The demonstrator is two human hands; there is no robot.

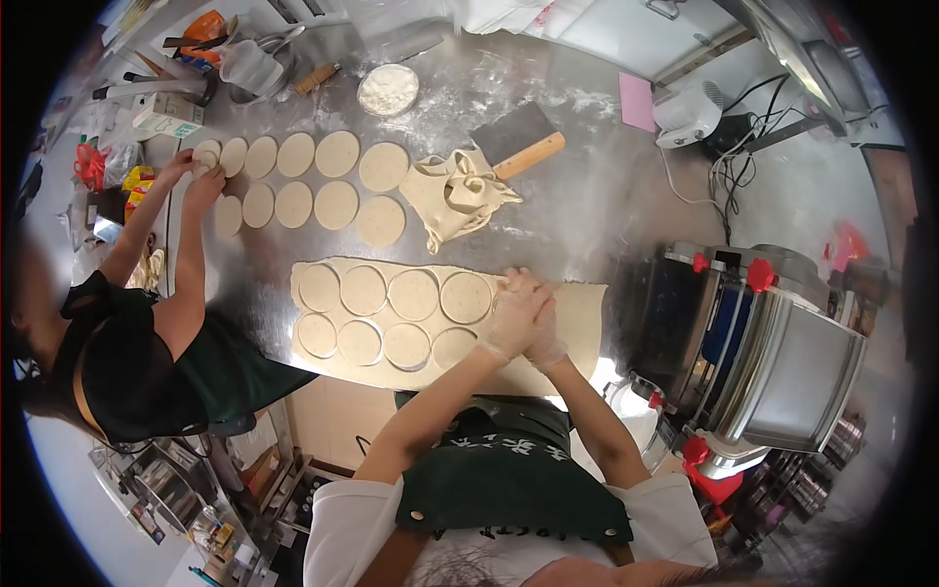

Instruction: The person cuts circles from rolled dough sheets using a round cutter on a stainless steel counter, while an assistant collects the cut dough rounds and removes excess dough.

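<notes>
My left hand (513, 315) and my right hand (544, 335) are together over a rolled-out dough sheet (582, 338), both in thin see-through gloves. They overlap, with fingers pressed together and bent downward; whatever lies beneath the palms is hidden. To their left, round outlines are cut into the sheet in two rows, with dough discs such as a dough round (413, 294) still lying in place. The nearest of these, a lower dough round (455, 348), lies beside my left wrist.
Beyond the sheet lie dough scraps (455, 196), a wooden-handled scraper (528, 157) and a flour bowl (388, 90). Separate dough discs (337, 205) form two rows at left, where a co-worker's hands (203, 178) touch the end discs. A metal machine (782, 362) stands at right.
</notes>
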